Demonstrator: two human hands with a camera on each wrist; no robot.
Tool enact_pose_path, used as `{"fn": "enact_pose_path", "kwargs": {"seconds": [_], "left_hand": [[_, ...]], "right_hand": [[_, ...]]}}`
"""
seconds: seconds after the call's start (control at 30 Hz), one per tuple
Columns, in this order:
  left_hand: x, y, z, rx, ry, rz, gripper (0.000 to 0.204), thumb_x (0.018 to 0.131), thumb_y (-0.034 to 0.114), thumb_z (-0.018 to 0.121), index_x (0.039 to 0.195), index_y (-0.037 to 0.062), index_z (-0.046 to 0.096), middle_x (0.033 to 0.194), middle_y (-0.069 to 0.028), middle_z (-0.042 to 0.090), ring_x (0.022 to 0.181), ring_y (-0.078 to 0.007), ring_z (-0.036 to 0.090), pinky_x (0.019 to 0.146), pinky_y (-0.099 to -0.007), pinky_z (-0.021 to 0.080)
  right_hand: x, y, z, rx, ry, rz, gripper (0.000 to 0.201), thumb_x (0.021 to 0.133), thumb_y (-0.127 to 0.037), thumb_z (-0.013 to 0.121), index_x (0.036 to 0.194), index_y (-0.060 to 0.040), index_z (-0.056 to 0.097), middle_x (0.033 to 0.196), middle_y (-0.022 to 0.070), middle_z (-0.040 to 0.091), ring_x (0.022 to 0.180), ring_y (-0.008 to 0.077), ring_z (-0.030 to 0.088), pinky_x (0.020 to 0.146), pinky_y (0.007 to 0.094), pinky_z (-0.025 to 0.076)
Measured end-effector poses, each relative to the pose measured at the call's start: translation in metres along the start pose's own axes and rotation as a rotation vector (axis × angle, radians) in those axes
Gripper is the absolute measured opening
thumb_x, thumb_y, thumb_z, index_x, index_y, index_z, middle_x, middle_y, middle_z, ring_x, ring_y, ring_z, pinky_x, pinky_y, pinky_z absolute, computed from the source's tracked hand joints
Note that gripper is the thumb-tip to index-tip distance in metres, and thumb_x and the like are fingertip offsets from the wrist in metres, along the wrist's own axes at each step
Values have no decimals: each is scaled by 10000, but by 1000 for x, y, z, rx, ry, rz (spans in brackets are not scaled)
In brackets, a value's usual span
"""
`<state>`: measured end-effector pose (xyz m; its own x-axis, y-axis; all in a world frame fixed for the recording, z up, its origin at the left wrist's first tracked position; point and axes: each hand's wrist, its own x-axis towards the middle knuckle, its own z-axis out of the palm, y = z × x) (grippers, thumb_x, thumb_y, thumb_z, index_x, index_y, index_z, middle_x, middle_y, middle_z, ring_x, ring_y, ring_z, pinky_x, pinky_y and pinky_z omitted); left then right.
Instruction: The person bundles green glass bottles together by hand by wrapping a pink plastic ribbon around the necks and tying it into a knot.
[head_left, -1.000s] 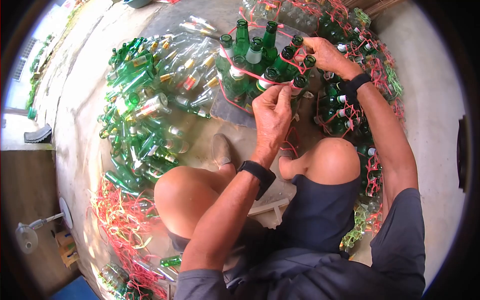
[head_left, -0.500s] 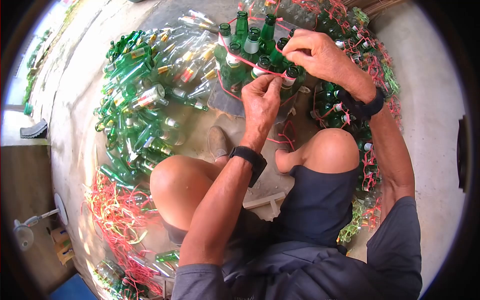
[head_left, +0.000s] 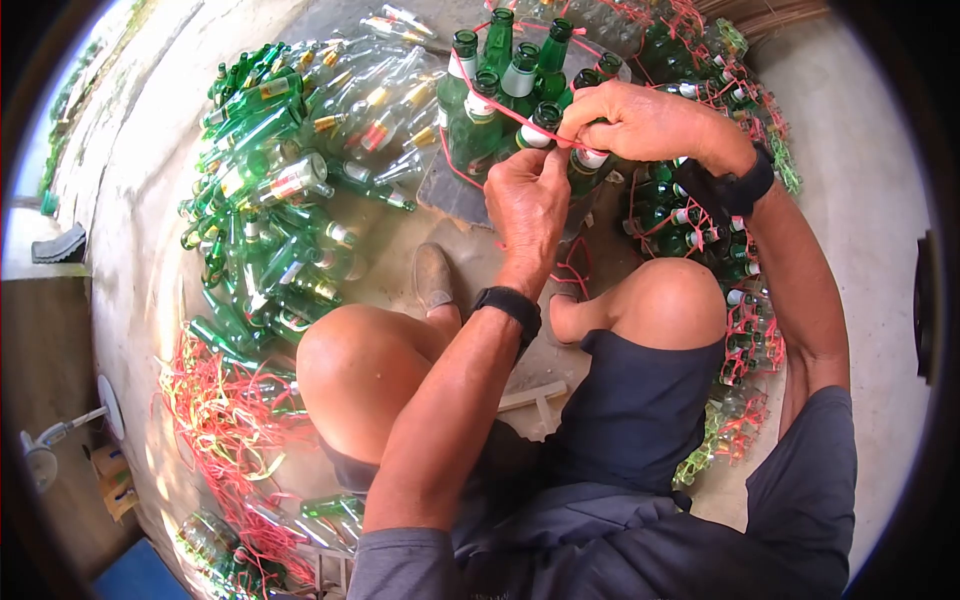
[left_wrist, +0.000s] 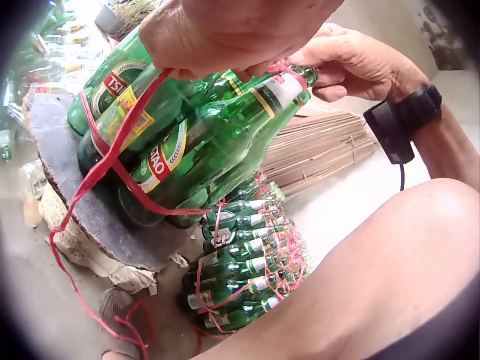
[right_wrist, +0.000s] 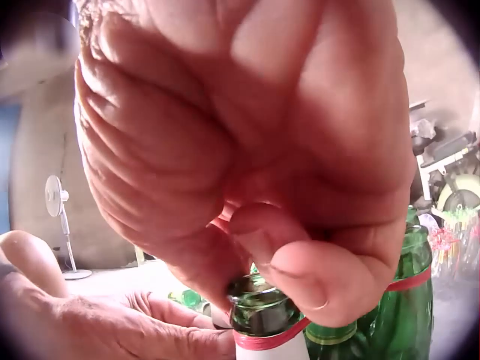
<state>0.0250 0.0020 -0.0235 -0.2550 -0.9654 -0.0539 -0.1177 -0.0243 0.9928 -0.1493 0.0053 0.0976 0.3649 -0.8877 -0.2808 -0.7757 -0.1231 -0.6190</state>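
Note:
A cluster of green glass beer bottles (head_left: 520, 78) stands upright on a dark round board (head_left: 448, 200) in front of the person. Red plastic strap (head_left: 510, 112) runs around their necks, and a lower loop (left_wrist: 139, 191) circles their bodies. At the near side of the cluster, the left hand (head_left: 528, 200) pinches the strap between thumb and forefinger. Its loose tail (left_wrist: 71, 214) hangs toward the floor in the left wrist view. The right hand (head_left: 645, 122) arches over the nearest bottle neck (right_wrist: 262, 311), fingers curled and pinching at the strap there; its fingertips partly hide the neck.
Loose green bottles (head_left: 265, 190) and clear bottles (head_left: 375, 95) lie heaped on the left. Red strap pieces (head_left: 215, 400) are piled below them. Tied bottle bundles (head_left: 680, 215) line the right side. The person's knees (head_left: 665, 305) flank the work, with a shoe (head_left: 433, 275) near the board.
The right hand has come from the far right side of the cluster over to the nearest bottle neck, beside the left hand. The left hand keeps its pinch on the strap.

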Motion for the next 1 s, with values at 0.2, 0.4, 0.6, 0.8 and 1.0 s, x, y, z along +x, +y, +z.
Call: {"fn": "enact_pose_path", "kwargs": {"seconds": [0.2, 0.4, 0.6, 0.8, 1.0], "left_hand": [[-2, 7, -2, 79, 73, -75, 415, 913, 334, 756, 726, -36, 753, 568, -88, 661, 532, -144, 623, 562, -373, 505], [-6, 17, -4, 109, 107, -83, 402, 910, 345, 744, 755, -26, 757, 600, -126, 684, 582, -247, 674, 652, -425, 528], [-8, 15, -4, 155, 48, -130, 354, 942, 380, 732, 905, 38, 815, 788, -237, 731, 769, -432, 728, 751, -504, 553], [-10, 17, -3, 150, 55, -84, 363, 965, 360, 696, 902, 15, 790, 769, -251, 710, 759, -461, 702, 745, -530, 537], [-10, 19, -1, 134, 47, -92, 390, 983, 356, 683, 851, -4, 756, 720, -252, 682, 718, -461, 681, 711, -537, 518]], "right_hand": [[3, -5, -7, -120, -118, 56, 228, 995, -88, 533, 1079, 17, 717, 941, 129, 636, 966, 284, 621, 859, 415, 506], [3, -12, -4, -345, -60, -52, 216, 971, -80, 516, 1057, -7, 701, 937, 164, 597, 975, 358, 634, 841, 467, 502], [-9, -32, 1, -691, 95, -31, 197, 950, -202, 589, 933, -45, 706, 908, 165, 668, 900, 398, 691, 793, 514, 550], [-6, -38, -7, -838, 45, -127, 163, 901, -199, 643, 852, -48, 674, 826, 147, 657, 862, 367, 710, 754, 484, 566], [-3, -43, -14, -892, 26, -113, 89, 876, -128, 645, 850, -46, 670, 834, 146, 669, 859, 367, 712, 749, 480, 567]]}}
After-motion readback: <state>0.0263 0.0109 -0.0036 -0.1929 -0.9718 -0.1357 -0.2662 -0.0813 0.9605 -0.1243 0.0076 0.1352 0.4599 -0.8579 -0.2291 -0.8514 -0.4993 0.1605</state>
